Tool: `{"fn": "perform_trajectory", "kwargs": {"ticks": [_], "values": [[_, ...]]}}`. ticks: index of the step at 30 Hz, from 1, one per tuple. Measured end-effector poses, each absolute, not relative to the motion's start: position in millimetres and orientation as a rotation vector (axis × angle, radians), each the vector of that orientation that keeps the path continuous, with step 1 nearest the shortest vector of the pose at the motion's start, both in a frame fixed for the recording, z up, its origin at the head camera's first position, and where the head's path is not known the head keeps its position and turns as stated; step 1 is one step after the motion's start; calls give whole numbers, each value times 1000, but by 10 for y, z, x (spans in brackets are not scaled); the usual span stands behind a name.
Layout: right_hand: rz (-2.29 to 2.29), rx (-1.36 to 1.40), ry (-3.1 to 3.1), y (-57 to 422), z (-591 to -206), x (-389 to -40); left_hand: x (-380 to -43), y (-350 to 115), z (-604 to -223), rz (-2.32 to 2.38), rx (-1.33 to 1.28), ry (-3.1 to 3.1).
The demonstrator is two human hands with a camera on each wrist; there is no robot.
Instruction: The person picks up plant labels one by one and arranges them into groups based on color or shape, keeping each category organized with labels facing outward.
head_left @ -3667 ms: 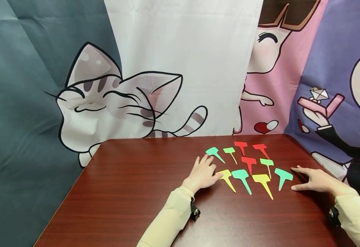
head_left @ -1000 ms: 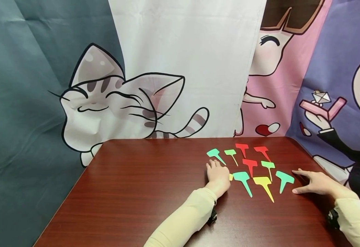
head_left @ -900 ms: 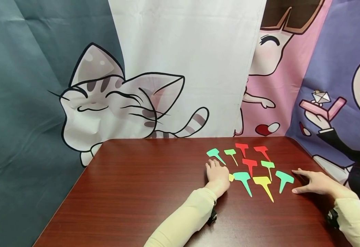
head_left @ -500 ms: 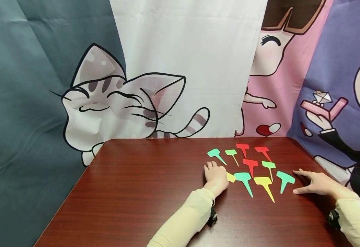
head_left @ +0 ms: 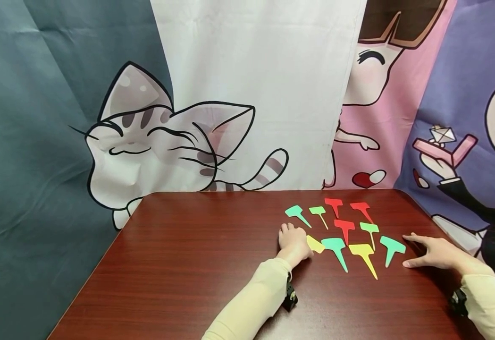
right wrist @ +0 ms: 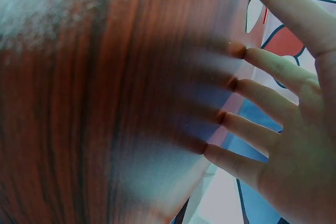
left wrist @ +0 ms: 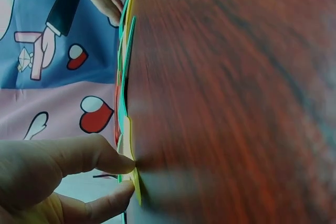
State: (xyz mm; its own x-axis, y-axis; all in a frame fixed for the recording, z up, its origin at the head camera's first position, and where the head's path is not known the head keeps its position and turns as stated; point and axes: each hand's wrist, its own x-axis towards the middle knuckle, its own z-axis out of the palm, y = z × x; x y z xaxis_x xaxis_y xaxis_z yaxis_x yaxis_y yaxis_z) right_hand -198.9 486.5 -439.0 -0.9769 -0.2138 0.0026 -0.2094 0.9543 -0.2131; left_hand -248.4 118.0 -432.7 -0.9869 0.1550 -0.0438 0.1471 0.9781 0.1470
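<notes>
My left hand [head_left: 294,243] is at the left of a group of T-shaped plant labels and pinches a yellow plant label [head_left: 315,244] between thumb and finger. In the left wrist view the thumb and finger meet on the thin yellow label [left wrist: 130,135], low at the table surface. In the head view its stem is hidden under the hand. A teal plant label [head_left: 334,243] lies just right of it. My right hand [head_left: 436,252] rests on the table with fingers spread, beside another teal plant label [head_left: 392,249]; in the right wrist view the right hand [right wrist: 294,114] holds nothing.
More labels lie flat behind and between the hands: a teal one [head_left: 297,214], light green ones [head_left: 317,210], red ones [head_left: 344,227] and a second yellow one [head_left: 363,254]. The dark wooden table [head_left: 179,264] meets a cartoon-printed cloth [head_left: 247,141] at its back edge.
My left hand first reached over the yellow label, then took hold of its stem and drew slightly left. The label has turned, and more of its head shows now. The right hand stays put.
</notes>
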Motion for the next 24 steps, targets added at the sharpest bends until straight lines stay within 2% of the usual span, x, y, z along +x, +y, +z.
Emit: {"fn": "perform_trajectory", "kwargs": {"ticks": [24], "values": [[-321,-336,3088,4880,-4401,-2003,-2520,994,-4359,507,399,3015]]}}
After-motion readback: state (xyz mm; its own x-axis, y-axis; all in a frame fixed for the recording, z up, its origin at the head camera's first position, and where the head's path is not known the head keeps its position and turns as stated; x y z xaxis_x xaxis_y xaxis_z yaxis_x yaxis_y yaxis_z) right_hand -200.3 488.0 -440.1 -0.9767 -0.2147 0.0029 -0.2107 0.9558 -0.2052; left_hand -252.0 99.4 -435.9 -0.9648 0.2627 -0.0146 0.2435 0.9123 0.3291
